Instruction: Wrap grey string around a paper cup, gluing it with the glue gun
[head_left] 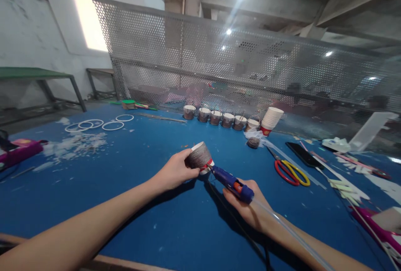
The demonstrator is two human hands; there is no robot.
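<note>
My left hand [179, 170] grips a paper cup [200, 156] tilted on its side, with grey-brown yarn wound round much of its wall. A red printed band and some white still show near one end. In my right hand [249, 206] is a blue hot glue gun [228, 180], its metal tip at the cup's red band; whether it touches I cannot tell. A clear glue stick [282, 221] runs out of the gun's back over my right forearm. A dark cord hangs below the gun.
Several yarn-wrapped cups [216, 117] line the back near a perforated metal screen [200, 54]. Right of them stand stacked paper cups [272, 118], a yarn ball [253, 142], scissors [291, 172] and a phone [303, 155]. White rings [113, 126] and scraps [78, 145] lie left.
</note>
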